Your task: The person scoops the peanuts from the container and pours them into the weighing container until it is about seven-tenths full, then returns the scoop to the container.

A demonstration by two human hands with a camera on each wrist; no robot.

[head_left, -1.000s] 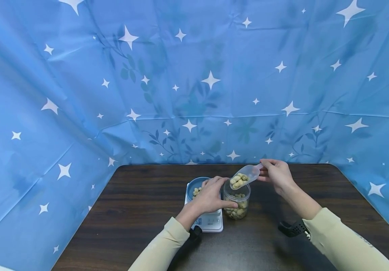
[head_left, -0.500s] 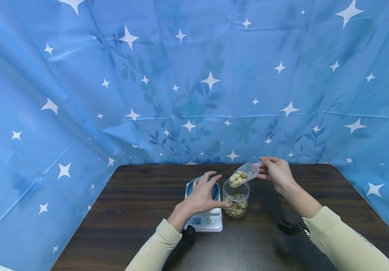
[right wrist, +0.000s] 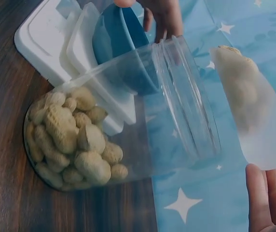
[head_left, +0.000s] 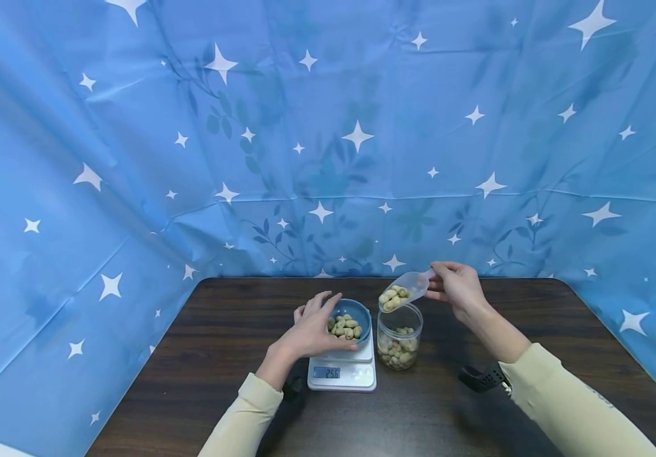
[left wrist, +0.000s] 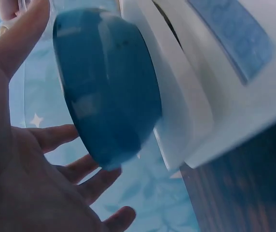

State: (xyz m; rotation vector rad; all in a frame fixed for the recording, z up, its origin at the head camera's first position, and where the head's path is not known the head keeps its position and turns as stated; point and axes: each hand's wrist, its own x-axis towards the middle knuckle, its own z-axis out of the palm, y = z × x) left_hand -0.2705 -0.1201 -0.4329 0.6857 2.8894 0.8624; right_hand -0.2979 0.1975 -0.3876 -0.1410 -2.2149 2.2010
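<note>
My right hand (head_left: 458, 289) pinches the handle of a translucent scoop (head_left: 416, 284), which carries several unshelled peanuts (head_left: 393, 298). The scoop tilts down to the left above the mouth of a clear jar (head_left: 399, 343); peanuts fill the jar's lower part. Left of the jar, a blue bowl (head_left: 365, 311) with peanuts inside stands on a white kitchen scale (head_left: 356, 378). My left hand (head_left: 305, 331) spreads its fingers and thumb around the bowl's left side. In the left wrist view, the fingertips (left wrist: 106, 183) lie right at the rim of the bowl (left wrist: 109, 87).
The dark wooden table (head_left: 202, 368) ends at a blue curtain (head_left: 328, 158) with white stars. The scale's display (head_left: 327, 373) shows the digits 256. A black device (head_left: 481, 379) is strapped at the right wrist.
My left hand has moved left from beside the jar to the bowl, uncovering the peanuts and the display. The loaded scoop in my right hand has shifted slightly left and up.
</note>
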